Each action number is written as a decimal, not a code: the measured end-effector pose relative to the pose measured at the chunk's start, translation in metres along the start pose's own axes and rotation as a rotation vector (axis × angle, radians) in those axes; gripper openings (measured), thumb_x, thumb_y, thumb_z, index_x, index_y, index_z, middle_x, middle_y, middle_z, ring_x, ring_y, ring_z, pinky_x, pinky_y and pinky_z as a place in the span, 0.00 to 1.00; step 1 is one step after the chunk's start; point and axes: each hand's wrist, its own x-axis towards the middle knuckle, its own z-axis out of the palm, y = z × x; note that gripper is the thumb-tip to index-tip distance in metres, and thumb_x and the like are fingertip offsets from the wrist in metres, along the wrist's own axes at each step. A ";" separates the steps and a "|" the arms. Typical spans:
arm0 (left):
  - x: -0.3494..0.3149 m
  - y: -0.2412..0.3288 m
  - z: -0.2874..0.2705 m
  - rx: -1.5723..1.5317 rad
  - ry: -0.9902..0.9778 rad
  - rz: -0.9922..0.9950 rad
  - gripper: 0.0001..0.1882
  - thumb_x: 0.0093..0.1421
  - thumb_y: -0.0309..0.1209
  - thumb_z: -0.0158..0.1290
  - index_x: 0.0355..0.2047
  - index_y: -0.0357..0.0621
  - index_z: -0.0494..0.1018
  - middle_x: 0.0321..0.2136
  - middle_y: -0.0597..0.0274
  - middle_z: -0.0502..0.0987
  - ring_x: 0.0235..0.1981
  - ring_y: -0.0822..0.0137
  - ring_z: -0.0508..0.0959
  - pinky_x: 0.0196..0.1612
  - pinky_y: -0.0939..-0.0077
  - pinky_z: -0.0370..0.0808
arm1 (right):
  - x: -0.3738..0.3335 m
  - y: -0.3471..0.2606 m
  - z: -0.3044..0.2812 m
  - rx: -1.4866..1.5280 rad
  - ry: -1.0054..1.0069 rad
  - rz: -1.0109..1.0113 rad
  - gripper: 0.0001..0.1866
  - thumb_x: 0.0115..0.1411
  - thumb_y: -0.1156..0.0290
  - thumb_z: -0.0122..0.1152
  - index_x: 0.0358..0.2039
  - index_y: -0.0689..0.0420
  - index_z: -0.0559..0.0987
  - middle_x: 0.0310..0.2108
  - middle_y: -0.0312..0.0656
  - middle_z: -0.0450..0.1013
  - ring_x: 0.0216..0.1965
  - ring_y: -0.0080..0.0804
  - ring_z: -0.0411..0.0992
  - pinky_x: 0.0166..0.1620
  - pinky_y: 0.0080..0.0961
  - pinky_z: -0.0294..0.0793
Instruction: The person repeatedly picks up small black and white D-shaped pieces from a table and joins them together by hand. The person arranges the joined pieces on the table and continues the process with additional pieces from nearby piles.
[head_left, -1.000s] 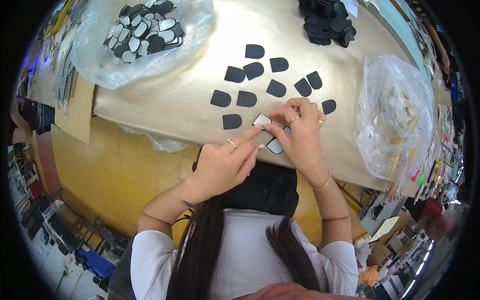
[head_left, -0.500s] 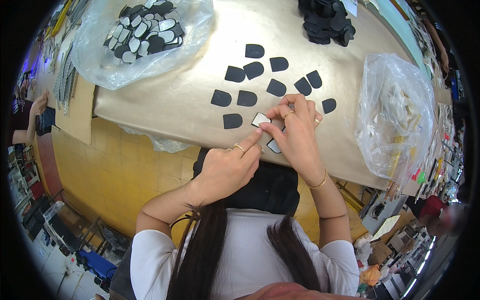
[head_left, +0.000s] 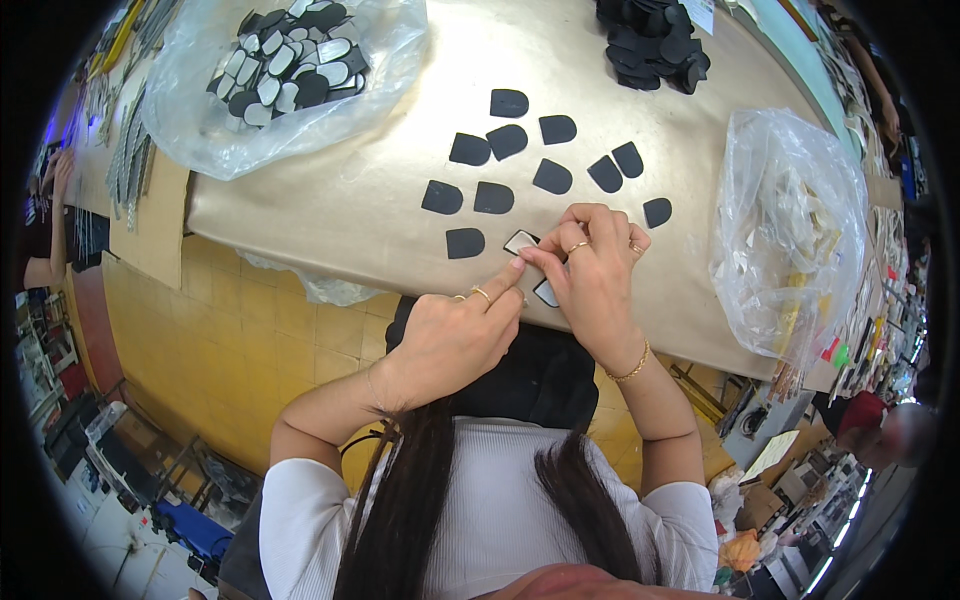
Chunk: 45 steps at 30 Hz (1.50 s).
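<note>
**Small patches under two hands at a table's edge**

Upper left, a clear plastic bag [head_left: 190,140] holds a heap of black and pale-faced patches [head_left: 283,60]. Right, a second clear bag [head_left: 765,215]; its contents are hard to make out. A pale-faced patch [head_left: 520,242] lies near the front edge at the fingertips of the left hand [head_left: 450,335] and right hand [head_left: 592,268]; whether either grips it cannot be told. The right hand partly hides another patch [head_left: 546,293]. A black pile [head_left: 652,45] is cut off above. Black patches [head_left: 493,198] dot the tan table [head_left: 330,222]; yellow tiles [head_left: 260,320] floor the room.
</note>
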 end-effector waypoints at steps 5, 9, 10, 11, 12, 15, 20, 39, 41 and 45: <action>0.001 0.000 -0.001 0.007 0.004 0.005 0.05 0.60 0.28 0.60 0.34 0.42 0.74 0.52 0.59 0.81 0.25 0.64 0.82 0.23 0.72 0.77 | -0.001 0.000 -0.001 0.005 -0.003 -0.016 0.12 0.51 0.65 0.75 0.32 0.53 0.80 0.42 0.33 0.71 0.46 0.33 0.67 0.50 0.41 0.53; 0.002 0.001 -0.001 0.016 0.003 0.005 0.05 0.60 0.28 0.59 0.34 0.42 0.74 0.51 0.58 0.82 0.25 0.64 0.82 0.22 0.73 0.77 | -0.001 -0.001 0.000 -0.010 0.013 -0.034 0.10 0.53 0.66 0.74 0.31 0.53 0.79 0.42 0.33 0.71 0.45 0.32 0.67 0.50 0.42 0.52; 0.002 0.001 -0.001 0.017 0.002 0.009 0.05 0.60 0.28 0.59 0.34 0.42 0.74 0.51 0.57 0.82 0.25 0.64 0.82 0.22 0.73 0.77 | -0.001 0.000 0.000 0.006 0.005 -0.031 0.10 0.53 0.66 0.74 0.31 0.52 0.79 0.42 0.33 0.71 0.45 0.32 0.68 0.50 0.42 0.52; 0.003 0.001 -0.002 0.017 0.002 0.011 0.05 0.60 0.28 0.59 0.34 0.42 0.74 0.51 0.57 0.82 0.25 0.64 0.83 0.22 0.73 0.76 | 0.000 0.000 0.000 0.022 -0.003 -0.028 0.10 0.53 0.66 0.74 0.31 0.52 0.79 0.41 0.33 0.71 0.44 0.32 0.68 0.50 0.42 0.52; 0.003 0.001 -0.002 0.015 0.004 0.010 0.06 0.60 0.28 0.59 0.34 0.42 0.74 0.51 0.57 0.82 0.25 0.64 0.83 0.22 0.73 0.76 | 0.000 0.000 0.000 0.042 -0.019 -0.018 0.10 0.53 0.66 0.74 0.31 0.52 0.79 0.41 0.33 0.71 0.43 0.32 0.68 0.50 0.42 0.52; 0.002 0.001 -0.002 0.017 0.001 0.009 0.06 0.60 0.28 0.60 0.34 0.42 0.74 0.51 0.57 0.82 0.25 0.64 0.83 0.22 0.73 0.76 | -0.001 0.001 0.000 0.070 -0.020 -0.102 0.11 0.53 0.68 0.74 0.32 0.52 0.78 0.38 0.32 0.73 0.41 0.31 0.69 0.50 0.41 0.53; 0.002 0.000 -0.001 0.012 -0.007 0.008 0.06 0.60 0.28 0.60 0.34 0.42 0.74 0.51 0.57 0.82 0.25 0.65 0.83 0.22 0.73 0.77 | -0.001 0.001 -0.001 0.135 0.015 -0.098 0.11 0.52 0.70 0.73 0.32 0.53 0.77 0.33 0.32 0.73 0.38 0.31 0.69 0.48 0.39 0.54; 0.004 0.001 -0.003 0.026 -0.030 0.001 0.06 0.59 0.28 0.60 0.35 0.44 0.75 0.50 0.60 0.83 0.27 0.66 0.83 0.24 0.73 0.77 | 0.023 0.010 -0.025 0.247 -0.096 0.141 0.04 0.58 0.71 0.70 0.31 0.54 0.83 0.29 0.35 0.77 0.31 0.29 0.71 0.46 0.30 0.60; 0.005 0.001 -0.004 -0.032 0.043 0.007 0.06 0.58 0.27 0.61 0.34 0.44 0.75 0.51 0.59 0.82 0.27 0.66 0.83 0.24 0.73 0.77 | 0.029 0.010 -0.028 0.311 -0.185 0.163 0.05 0.58 0.71 0.70 0.31 0.57 0.82 0.28 0.37 0.77 0.29 0.30 0.72 0.45 0.29 0.63; 0.004 0.002 -0.007 -0.078 0.048 0.009 0.06 0.58 0.27 0.62 0.34 0.44 0.76 0.54 0.59 0.80 0.26 0.66 0.82 0.24 0.74 0.77 | 0.032 0.005 -0.026 0.431 -0.375 0.293 0.07 0.59 0.71 0.69 0.32 0.60 0.81 0.29 0.40 0.79 0.27 0.33 0.73 0.39 0.27 0.71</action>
